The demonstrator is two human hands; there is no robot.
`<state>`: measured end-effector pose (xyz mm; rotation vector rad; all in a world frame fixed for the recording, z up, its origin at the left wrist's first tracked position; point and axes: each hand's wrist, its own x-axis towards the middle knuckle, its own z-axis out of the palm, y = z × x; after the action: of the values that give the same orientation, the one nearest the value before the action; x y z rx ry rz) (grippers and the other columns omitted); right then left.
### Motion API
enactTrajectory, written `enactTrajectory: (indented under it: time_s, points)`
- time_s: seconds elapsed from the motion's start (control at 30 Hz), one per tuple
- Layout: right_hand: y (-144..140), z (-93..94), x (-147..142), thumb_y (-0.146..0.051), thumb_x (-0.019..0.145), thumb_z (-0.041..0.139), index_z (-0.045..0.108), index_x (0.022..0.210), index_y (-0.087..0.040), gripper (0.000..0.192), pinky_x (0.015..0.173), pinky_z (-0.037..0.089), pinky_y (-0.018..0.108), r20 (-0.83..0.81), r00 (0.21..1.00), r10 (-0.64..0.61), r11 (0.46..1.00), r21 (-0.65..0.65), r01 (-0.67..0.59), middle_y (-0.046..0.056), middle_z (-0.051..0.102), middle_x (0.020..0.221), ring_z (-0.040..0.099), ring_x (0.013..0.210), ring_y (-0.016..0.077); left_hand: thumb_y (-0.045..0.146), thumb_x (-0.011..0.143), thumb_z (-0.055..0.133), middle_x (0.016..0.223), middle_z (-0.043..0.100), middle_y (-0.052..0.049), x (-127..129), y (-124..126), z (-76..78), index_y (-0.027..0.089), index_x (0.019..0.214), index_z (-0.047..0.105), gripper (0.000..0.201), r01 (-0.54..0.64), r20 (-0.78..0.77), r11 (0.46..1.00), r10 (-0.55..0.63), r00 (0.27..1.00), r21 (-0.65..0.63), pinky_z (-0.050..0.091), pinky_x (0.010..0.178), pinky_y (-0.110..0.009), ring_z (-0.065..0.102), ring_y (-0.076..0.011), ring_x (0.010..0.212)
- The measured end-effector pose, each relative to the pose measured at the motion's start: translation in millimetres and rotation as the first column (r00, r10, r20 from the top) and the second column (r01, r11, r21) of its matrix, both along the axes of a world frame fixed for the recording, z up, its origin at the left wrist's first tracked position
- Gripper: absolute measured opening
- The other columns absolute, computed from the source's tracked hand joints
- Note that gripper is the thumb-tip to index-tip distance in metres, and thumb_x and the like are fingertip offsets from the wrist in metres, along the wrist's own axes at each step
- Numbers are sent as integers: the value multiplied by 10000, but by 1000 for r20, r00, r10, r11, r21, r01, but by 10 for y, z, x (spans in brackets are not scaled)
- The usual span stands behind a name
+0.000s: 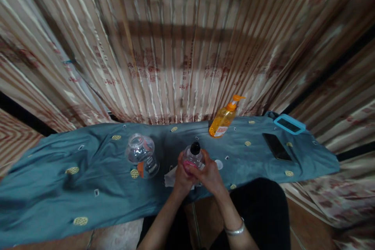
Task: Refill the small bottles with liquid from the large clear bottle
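Note:
Both hands are wrapped round a small clear bottle (191,158) with a black cap and something pink on its front. My left hand (182,177) grips its left side. My right hand (211,174) closes on the right side, with the thumb across the front. The bottle stands roughly upright, and its lower part is hidden by the fingers. Under my hands lies a white tissue-like sheet (170,178), partly covered. A round whitish disc (218,164) rests just right of my right hand.
A clear plastic jar (142,151) without a lid stands left on the blue-green cloth (102,156). An orange pump bottle (222,122) is behind, to the right. Further right lie a dark phone (277,147) and a light-blue framed device (289,124). A patterned curtain (175,66) hangs behind.

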<state>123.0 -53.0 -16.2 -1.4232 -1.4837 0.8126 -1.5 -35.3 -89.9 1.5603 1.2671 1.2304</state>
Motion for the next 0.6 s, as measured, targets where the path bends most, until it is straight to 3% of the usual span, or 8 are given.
enactTrajectory:
  time_s: [0.13, 0.2, 0.27, 0.33, 0.47, 0.6]
  points:
    - [8, 153, 56, -483, 689, 840, 486, 1408, -217, 844, 1128, 440, 483, -42, 996, -76, 993, 82, 79, 135, 598, 1449, 566, 1346, 297, 303, 571, 821, 1251, 684, -143, 19, 26, -24, 183, 1371, 420, 903, -19, 14, 993, 21, 1000, -113, 560, 954, -462, 699, -316, 1096]
    - [53, 260, 34, -494, 690, 835, 570, 1327, -225, 740, 1154, 411, 481, -56, 992, -114, 985, 122, 120, 128, 606, 1438, 552, 1359, 294, 293, 557, 827, 1274, 674, -157, 15, 15, -32, 180, 1357, 415, 907, -48, 15, 992, 50, 999, -118, 551, 973, -471, 688, -318, 1136]
    - [110, 329, -31, -477, 671, 849, 682, 1119, -224, 540, 1131, 433, 477, -64, 988, -143, 978, 143, 151, 124, 677, 1331, 596, 1304, 298, 272, 555, 829, 1290, 667, -172, 21, 5, -34, 176, 1348, 414, 900, -55, 25, 992, 58, 998, -114, 546, 983, -474, 682, -320, 1158]
    - [154, 339, -116, -458, 702, 832, 704, 1032, -205, 436, 1079, 476, 494, -76, 982, -173, 972, 145, 183, 122, 721, 1235, 651, 1217, 294, 247, 555, 827, 1302, 665, -176, 32, -1, -34, 179, 1348, 414, 896, -61, 28, 992, 65, 998, -114, 546, 985, -470, 681, -323, 1169]
    - [163, 260, -221, -450, 828, 751, 678, 1128, -184, 408, 1032, 506, 506, -106, 978, -179, 969, 151, 193, 101, 721, 1221, 676, 1154, 257, 235, 552, 830, 1317, 658, -174, 46, -2, -32, 179, 1358, 416, 908, -53, 17, 993, 55, 998, -108, 548, 990, -471, 682, -327, 1171]
    - [150, 244, -154, -473, 880, 709, 678, 1144, -189, 389, 1054, 490, 511, -110, 992, -68, 983, 161, 85, 94, 706, 1249, 659, 1183, 249, 229, 551, 838, 1292, 670, -157, 55, -7, -19, 186, 1359, 424, 909, -66, -2, 988, 67, 998, -138, 560, 966, -470, 693, -314, 1135]
